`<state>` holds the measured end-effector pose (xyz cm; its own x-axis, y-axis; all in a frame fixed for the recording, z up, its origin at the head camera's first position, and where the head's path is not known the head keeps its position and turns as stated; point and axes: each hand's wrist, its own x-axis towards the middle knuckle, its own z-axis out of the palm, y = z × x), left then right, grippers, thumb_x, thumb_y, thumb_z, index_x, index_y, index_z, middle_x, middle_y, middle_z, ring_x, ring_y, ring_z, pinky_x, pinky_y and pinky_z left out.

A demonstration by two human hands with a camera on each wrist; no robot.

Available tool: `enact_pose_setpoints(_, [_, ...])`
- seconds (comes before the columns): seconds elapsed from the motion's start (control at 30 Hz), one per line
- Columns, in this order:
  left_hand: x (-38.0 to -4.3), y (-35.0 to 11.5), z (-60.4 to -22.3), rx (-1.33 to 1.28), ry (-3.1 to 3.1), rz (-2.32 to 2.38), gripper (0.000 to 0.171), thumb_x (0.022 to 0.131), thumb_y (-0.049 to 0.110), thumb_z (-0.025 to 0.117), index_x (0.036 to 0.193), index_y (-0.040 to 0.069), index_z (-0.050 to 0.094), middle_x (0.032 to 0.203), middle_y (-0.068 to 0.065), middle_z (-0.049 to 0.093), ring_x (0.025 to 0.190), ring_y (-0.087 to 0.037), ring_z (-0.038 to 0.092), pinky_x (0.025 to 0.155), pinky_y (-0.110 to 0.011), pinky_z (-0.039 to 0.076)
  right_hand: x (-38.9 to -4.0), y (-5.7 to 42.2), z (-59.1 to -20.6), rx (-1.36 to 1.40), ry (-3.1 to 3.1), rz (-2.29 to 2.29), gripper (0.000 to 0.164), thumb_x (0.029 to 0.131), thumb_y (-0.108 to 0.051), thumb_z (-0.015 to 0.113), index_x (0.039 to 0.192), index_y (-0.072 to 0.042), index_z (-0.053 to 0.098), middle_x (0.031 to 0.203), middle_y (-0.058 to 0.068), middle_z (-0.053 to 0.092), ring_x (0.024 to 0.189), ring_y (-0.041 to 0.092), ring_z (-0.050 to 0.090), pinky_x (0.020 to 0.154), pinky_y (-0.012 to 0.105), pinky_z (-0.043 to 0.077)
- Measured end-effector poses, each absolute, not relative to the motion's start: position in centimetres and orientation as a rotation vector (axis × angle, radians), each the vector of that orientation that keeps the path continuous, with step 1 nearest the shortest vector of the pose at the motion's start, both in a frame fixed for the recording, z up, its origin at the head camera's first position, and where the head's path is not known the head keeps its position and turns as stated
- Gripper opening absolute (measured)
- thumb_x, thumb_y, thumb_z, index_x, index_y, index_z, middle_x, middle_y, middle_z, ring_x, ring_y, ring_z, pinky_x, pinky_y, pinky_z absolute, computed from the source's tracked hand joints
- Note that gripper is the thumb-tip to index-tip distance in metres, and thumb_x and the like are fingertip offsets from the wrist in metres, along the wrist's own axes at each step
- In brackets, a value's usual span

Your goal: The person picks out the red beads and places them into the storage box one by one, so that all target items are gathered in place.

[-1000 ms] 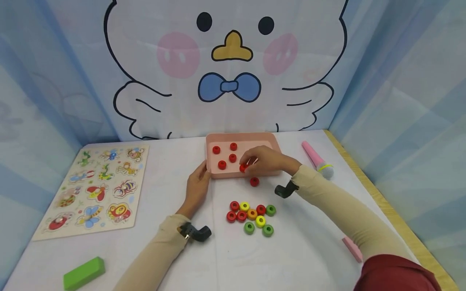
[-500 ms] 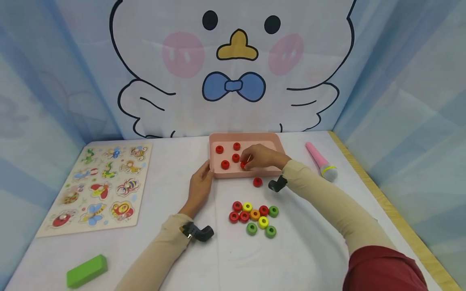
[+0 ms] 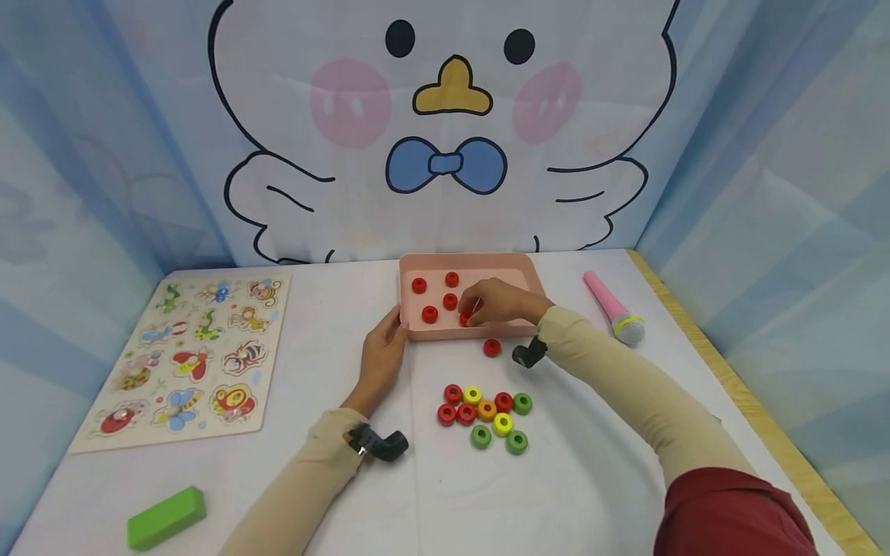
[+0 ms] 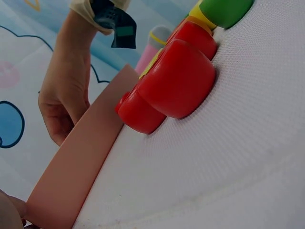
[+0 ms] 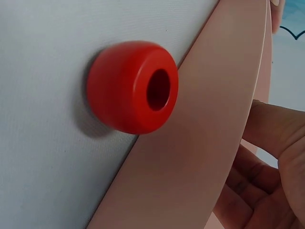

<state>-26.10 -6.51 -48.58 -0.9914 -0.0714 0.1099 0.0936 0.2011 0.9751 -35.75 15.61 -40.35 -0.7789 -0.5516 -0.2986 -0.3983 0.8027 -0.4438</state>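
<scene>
In the head view my right hand (image 3: 497, 300) is over the pink tray (image 3: 473, 334), its fingers pinching a red bead (image 3: 464, 318) low inside it. The right wrist view shows these fingers curled behind the tray's wall (image 5: 190, 143), which hides that bead. My left hand (image 3: 382, 355) holds the tray's near left corner, thumb against the front wall. Several other red beads (image 3: 429, 314) sit apart in the tray's left half. One more red bead (image 3: 492, 347) lies on the cloth just before the tray. Nearer, red, yellow, orange and green beads (image 3: 480, 437) form a loose cluster.
A wooden insect puzzle board (image 3: 208, 425) lies at the left, with a green block (image 3: 167, 517) in front of it. A pink toy microphone (image 3: 612, 305) is right of the tray. A patterned curtain (image 3: 445, 224) closes off the back.
My right hand has moved slightly left and lower in the tray with the red bead. The whole head view has shifted a little. My left hand stays at the tray's corner.
</scene>
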Motion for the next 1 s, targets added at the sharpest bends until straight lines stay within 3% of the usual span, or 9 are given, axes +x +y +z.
enact_pose_setpoints(0.53, [-26.2, -6.4, -48.3, -0.037, -2.334, -1.877, 0.049, 0.104, 0.017, 0.049, 0.15, 0.004, 0.038, 0.151, -0.009, 0.042, 0.138, -0.017, 0.038, 0.111, -0.031, 0.034, -34.8, 17.6, -38.6, -0.774, 2.617, -0.525, 0.029, 0.089, -0.015, 0.073, 0.117, -0.01, 0.07, 0.112, 0.002, 0.066, 0.1, 0.019, 0.061, 0.09, 0.03, 0.053])
enact_pose_setpoints(0.73, [-26.2, -6.5, -48.3, -0.029, -2.333, -1.891, 0.05, 0.104, 0.017, 0.048, 0.151, 0.004, 0.038, 0.152, -0.009, 0.041, 0.139, -0.017, 0.037, 0.111, -0.032, 0.034, -32.7, 17.6, -37.4, -0.883, 2.629, -0.625, 0.026, 0.091, -0.013, 0.071, 0.116, -0.006, 0.07, 0.112, 0.006, 0.067, 0.099, 0.02, 0.062, 0.09, 0.033, 0.053])
enact_pose_setpoints(1.0, [-26.3, -6.6, -48.7, -0.033, -2.344, -1.886, 0.05, 0.104, 0.019, 0.048, 0.151, 0.006, 0.037, 0.152, -0.006, 0.04, 0.139, -0.015, 0.036, 0.111, -0.029, 0.034, -28.7, 15.8, -37.9, -1.049, 2.453, -0.569, 0.03, 0.089, -0.017, 0.074, 0.117, -0.009, 0.071, 0.108, 0.002, 0.068, 0.095, 0.014, 0.062, 0.086, 0.026, 0.054])
